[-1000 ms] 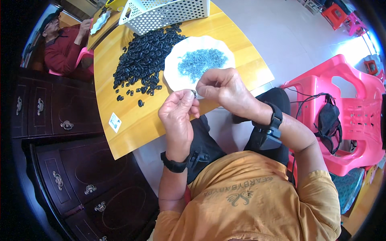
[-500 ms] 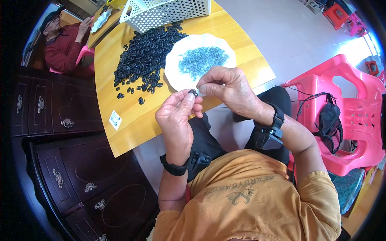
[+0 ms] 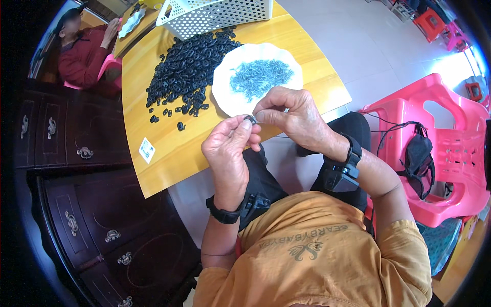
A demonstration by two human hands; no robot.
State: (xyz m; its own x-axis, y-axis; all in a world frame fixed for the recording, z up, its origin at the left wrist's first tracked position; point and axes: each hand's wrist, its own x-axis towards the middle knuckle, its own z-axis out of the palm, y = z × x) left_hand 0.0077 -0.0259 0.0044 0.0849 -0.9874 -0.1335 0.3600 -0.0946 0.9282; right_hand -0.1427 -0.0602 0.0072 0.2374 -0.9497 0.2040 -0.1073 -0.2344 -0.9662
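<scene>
Between the thumb and fingers of my left hand (image 3: pixel 230 140) is a small black plastic piece (image 3: pixel 249 118). My right hand (image 3: pixel 289 113) pinches something thin and pale against that piece; its shape is too small to make out. Both hands meet over the table's near edge. Just beyond them, a white scalloped plate (image 3: pixel 223 95) holds a heap of small thin metal pieces (image 3: pixel 261 77). To the plate's left lies a large pile of black plastic pieces (image 3: pixel 192 64), with several strays at its near side.
A white perforated basket (image 3: pixel 220 19) stands at the far side of the wooden table (image 3: pixel 174 166). A white label (image 3: pixel 147 150) lies near its left edge. Dark drawers (image 3: pixel 92 204) are at left, a pink chair (image 3: pixel 399 148) at right. Another person (image 3: pixel 84 56) sits far left.
My hands stay together at the black plastic piece, the right fingers drawn slightly closer to it. The whole view has shifted a little.
</scene>
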